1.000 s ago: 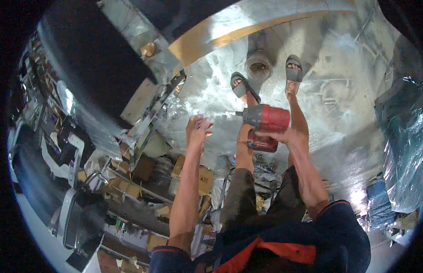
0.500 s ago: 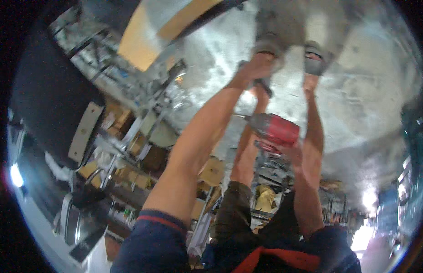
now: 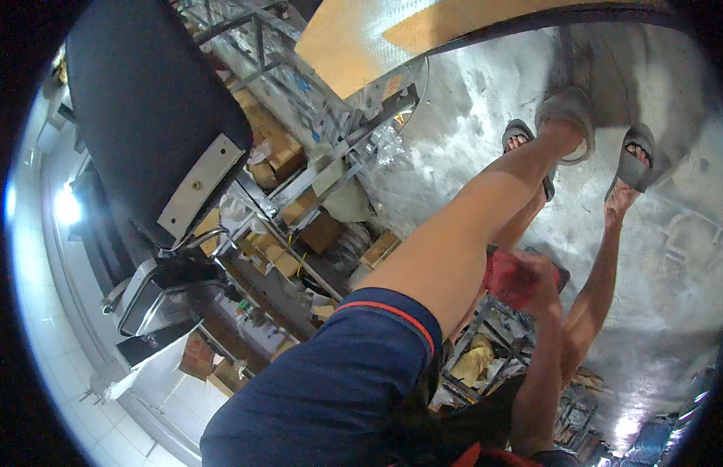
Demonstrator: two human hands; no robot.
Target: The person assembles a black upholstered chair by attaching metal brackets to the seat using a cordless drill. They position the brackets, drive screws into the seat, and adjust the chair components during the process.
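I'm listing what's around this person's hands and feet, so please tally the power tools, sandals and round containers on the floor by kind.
Red power tool: 1, in the right hand
Grey sandals: 2
Round container: 1, left hand at it
Total: 4

1. The left grip, raised left of centre a second ago, now reaches down into the round container, upper right.
2. The red power tool and right grip have shifted rightward and lower; the bit is now hidden.
3. The left sleeve now spans the lower centre.
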